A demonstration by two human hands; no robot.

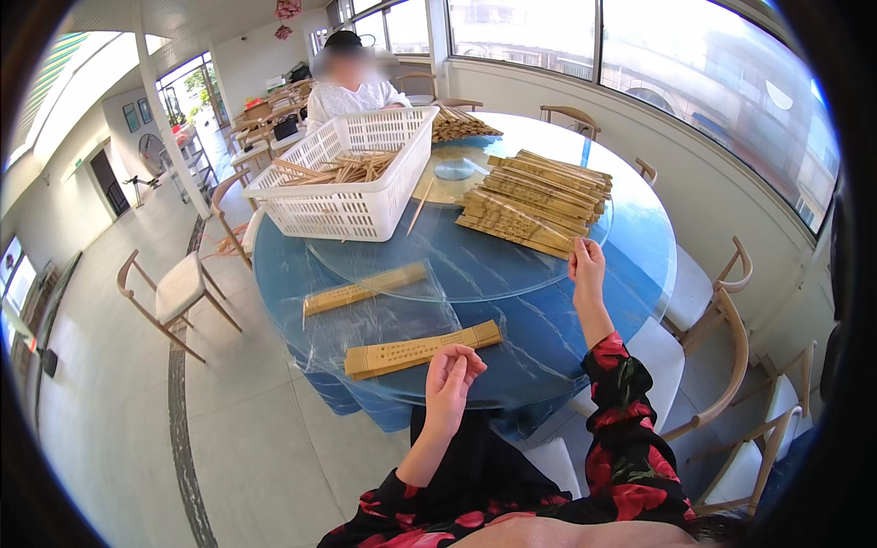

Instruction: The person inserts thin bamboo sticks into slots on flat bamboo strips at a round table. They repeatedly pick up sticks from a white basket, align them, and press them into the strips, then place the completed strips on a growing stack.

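Chopstick packs at the table's near edge, both my hands raised over them.

My left grip [449,374] is curled loosely, fingers pinched on nothing I can make out, just beside the nearest tan pack [422,350]. My right grip [586,263] pinches a thin clear sleeve [559,232] near the stacked packs [534,201]. Beyond, on the blue table [548,320], sit another pack [364,289] and a white basket [352,173] of sticks.

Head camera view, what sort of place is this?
Probably a dining hall used as a packing workspace: a round blue table bearing stacked paper-sleeved chopsticks, a white basket of loose ones, and wooden chairs.
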